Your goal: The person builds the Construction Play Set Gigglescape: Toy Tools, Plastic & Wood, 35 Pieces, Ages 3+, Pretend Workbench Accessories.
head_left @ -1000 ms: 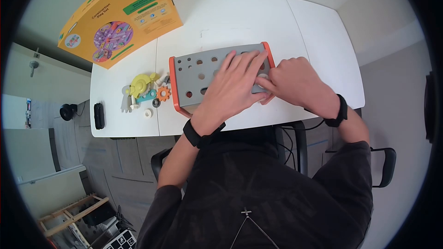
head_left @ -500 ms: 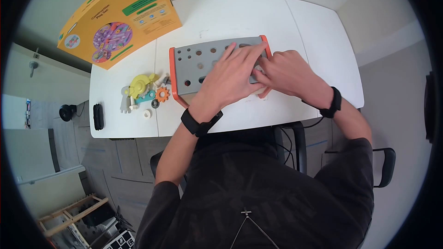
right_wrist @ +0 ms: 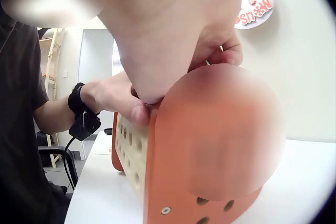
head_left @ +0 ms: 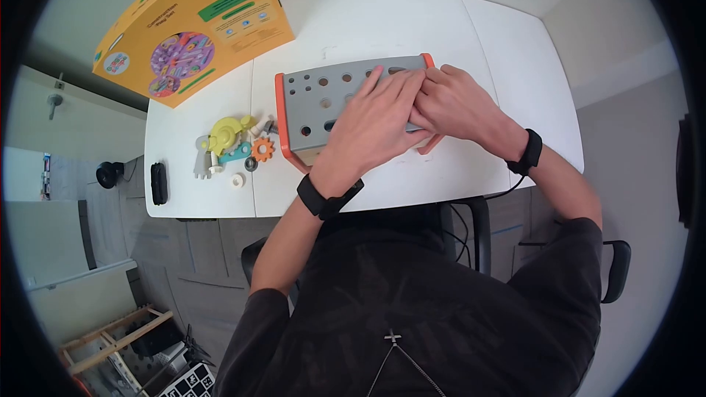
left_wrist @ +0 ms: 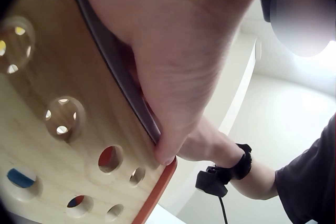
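White table (head_left: pixel 412 22), yellow carton (head_left: pixel 246 11) back left, grey-topped toy bench (head_left: pixel 309 106) mid-table, slightly farther back than a second ago. Left hand (head_left: pixel 375 125) lies across its top, fingers extended; right hand (head_left: pixel 456 103) is curled at the right end, can't tell if it's clamped on anything.

Seeing pale walls (head_left: pixel 625 29) beyond a white table (head_left: pixel 412 22); looking down on grey flooring (head_left: pixel 169 250), a black armrest (head_left: pixel 616 272) and, lower left, a wooden frame (head_left: pixel 119 347); catching bright light (left_wrist: pixel 321 60) and a snowman wall decoration (right_wrist: pixel 255 2).
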Tool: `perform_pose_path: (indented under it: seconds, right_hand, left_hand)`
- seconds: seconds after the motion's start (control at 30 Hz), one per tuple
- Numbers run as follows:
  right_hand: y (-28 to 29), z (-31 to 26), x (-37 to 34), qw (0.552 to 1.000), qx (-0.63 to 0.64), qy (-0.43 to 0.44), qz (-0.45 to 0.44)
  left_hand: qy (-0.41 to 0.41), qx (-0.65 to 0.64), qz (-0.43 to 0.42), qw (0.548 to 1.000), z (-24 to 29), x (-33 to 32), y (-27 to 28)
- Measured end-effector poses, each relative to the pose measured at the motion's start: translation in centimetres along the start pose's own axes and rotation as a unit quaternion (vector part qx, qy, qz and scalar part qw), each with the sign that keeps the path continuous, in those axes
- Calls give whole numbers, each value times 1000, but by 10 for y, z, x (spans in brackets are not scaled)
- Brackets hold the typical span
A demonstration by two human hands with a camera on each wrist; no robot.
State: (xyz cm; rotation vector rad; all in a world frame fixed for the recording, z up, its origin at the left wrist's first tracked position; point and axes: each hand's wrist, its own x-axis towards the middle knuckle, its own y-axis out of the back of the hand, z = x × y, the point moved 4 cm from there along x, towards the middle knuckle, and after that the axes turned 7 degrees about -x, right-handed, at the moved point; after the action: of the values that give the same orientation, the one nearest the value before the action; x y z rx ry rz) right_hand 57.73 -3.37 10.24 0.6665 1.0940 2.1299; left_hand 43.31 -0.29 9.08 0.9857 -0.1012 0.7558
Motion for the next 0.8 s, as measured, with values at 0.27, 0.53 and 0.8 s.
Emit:
perform_pose_path:
  seconds: [0.27,0.53,0.8]
  right_hand:
    - [-2,1,5,991,21,-30,-130]
    - [0,-3,1,984,43,-162,-65]
    - [5,-8,2,959,88,-263,-54]
  left_hand:
    - [-1,47,13,999,-1,2,-8]
    - [27,-65,43,997,12,-34,47]
    - [344,160,196,904,-119,-153,84]
